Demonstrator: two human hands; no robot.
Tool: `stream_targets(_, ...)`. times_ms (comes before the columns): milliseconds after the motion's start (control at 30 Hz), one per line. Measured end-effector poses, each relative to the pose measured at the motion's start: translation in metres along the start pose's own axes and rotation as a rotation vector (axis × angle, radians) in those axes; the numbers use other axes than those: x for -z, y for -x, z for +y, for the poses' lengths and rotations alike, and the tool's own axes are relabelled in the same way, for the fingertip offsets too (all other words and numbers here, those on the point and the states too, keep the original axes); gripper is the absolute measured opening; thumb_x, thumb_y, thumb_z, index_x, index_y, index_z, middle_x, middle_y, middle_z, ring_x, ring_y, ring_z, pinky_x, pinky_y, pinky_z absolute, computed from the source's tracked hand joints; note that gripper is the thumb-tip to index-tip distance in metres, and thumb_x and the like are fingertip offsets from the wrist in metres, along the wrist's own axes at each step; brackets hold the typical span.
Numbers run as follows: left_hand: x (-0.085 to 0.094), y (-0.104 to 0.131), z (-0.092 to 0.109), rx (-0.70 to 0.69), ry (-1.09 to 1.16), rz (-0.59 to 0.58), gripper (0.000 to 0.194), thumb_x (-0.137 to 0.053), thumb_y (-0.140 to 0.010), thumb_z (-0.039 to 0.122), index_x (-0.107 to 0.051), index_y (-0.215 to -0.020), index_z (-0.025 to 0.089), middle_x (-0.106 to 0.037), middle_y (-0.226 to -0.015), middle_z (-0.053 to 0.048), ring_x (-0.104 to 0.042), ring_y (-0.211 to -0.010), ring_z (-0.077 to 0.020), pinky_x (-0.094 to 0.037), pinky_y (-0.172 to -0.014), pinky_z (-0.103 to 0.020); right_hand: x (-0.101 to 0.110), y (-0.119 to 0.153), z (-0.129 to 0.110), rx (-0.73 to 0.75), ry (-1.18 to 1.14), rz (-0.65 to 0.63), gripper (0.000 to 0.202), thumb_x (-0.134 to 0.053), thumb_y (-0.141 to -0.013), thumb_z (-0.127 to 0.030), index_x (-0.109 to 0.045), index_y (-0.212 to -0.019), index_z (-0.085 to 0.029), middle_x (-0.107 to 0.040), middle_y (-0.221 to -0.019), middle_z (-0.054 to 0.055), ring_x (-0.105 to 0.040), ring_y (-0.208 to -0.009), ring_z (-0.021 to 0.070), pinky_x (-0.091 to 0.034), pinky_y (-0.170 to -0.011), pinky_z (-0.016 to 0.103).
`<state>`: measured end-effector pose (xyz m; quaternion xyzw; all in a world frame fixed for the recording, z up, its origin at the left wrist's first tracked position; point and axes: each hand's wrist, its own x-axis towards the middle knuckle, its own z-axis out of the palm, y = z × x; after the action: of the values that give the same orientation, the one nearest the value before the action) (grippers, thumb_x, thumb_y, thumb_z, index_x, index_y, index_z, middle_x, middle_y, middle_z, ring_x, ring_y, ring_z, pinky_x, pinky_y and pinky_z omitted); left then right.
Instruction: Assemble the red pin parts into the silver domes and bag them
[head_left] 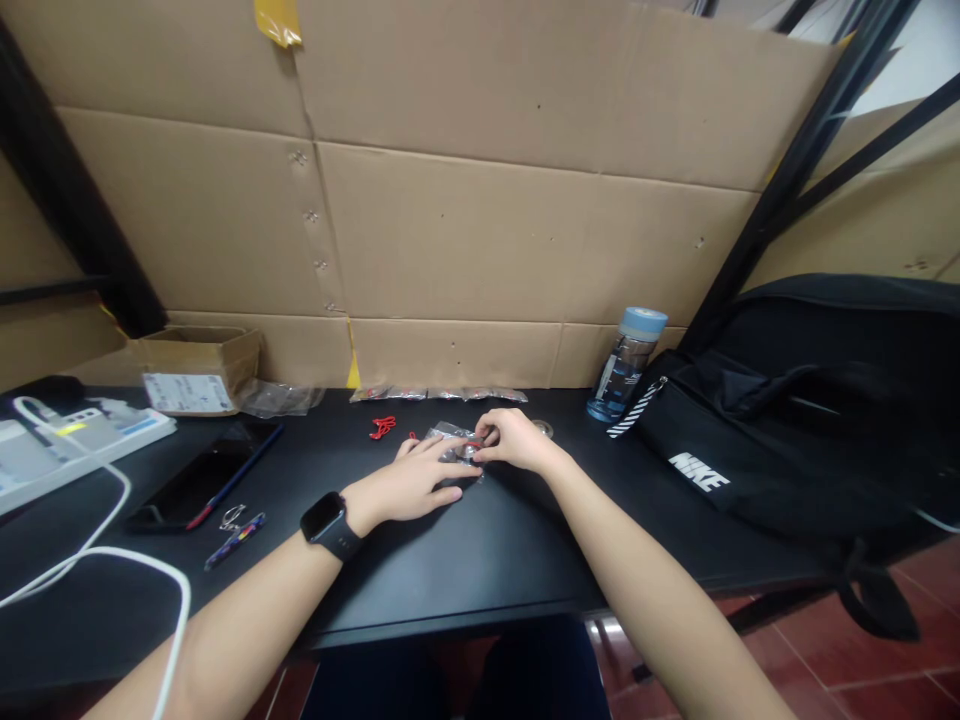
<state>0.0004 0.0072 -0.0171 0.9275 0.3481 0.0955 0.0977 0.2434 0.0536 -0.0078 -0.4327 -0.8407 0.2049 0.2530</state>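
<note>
A small, crinkled clear plastic bag (448,430) with something red and shiny in it lies on the black table before me. My left hand (420,480), wearing a dark watch, rests on the bag with its fingers stretched out. From the right, my right hand (510,440) pinches at the bag's edge with thumb and fingers closed. The exact contents are too small to make out. Just behind the left hand lies a red cord (382,428). Partly hidden by the right hand is a roll of tape (543,428).
Several flat clear packets (439,394) line the cardboard wall (450,240). On the left are a box (199,365), a phone (210,475), a keychain (236,540), a power strip (90,455) and a white cable (124,550). A bottle (626,365) and black bag (810,420) stand right.
</note>
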Motion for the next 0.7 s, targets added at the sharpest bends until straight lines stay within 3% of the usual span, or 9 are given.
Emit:
stream_targets(100,0.001,0.001,-0.002,-0.01,0.012,-0.003,0.042,-0.053,-0.098,0.042,-0.054,-0.139,0.051,-0.031,-0.164,0.001,-0.029,-0.149,-0.0377,-0.022,-0.115,-0.067,0.008,0.003,-0.001,0.066,-0.019,-0.044,0.02,-0.081,-0.075,-0.022,-0.072,-0.092,-0.018,-0.073,-0.091,0.003,-0.071,-0.08,0.0162,-0.051,-0.072,0.024)
stream_targets(233,0.002,0.002,-0.004,-0.031,0.039,-0.019,0.042,-0.054,-0.098,0.042,-0.054,-0.139,0.051,-0.029,-0.165,0.001,-0.027,-0.15,-0.037,-0.023,-0.116,-0.066,0.013,0.003,0.002,0.095,0.074,0.002,0.025,-0.085,-0.072,-0.025,-0.074,-0.093,-0.018,-0.072,-0.089,0.003,-0.067,-0.081,0.0169,-0.048,-0.075,0.026)
stream_targets(533,0.004,0.002,-0.003,-0.011,0.023,-0.06,0.044,-0.055,-0.098,0.039,-0.052,-0.14,0.052,-0.022,-0.168,0.0,-0.02,-0.152,-0.0375,-0.021,-0.113,-0.072,-0.011,-0.005,-0.001,0.084,0.195,0.07,0.032,-0.087,-0.071,-0.035,-0.071,-0.093,-0.02,-0.066,-0.092,0.002,-0.06,-0.085,0.0168,-0.043,-0.074,0.025)
stream_targets(700,0.005,0.003,-0.002,-0.028,0.04,-0.045,0.042,-0.056,-0.098,0.04,-0.054,-0.138,0.052,-0.025,-0.167,0.0,-0.021,-0.153,-0.0356,-0.022,-0.114,-0.069,0.0,-0.001,0.005,0.138,0.089,-0.019,0.034,-0.086,-0.071,-0.025,-0.069,-0.1,-0.02,-0.066,-0.097,0.002,-0.06,-0.08,0.0139,-0.045,-0.074,0.025)
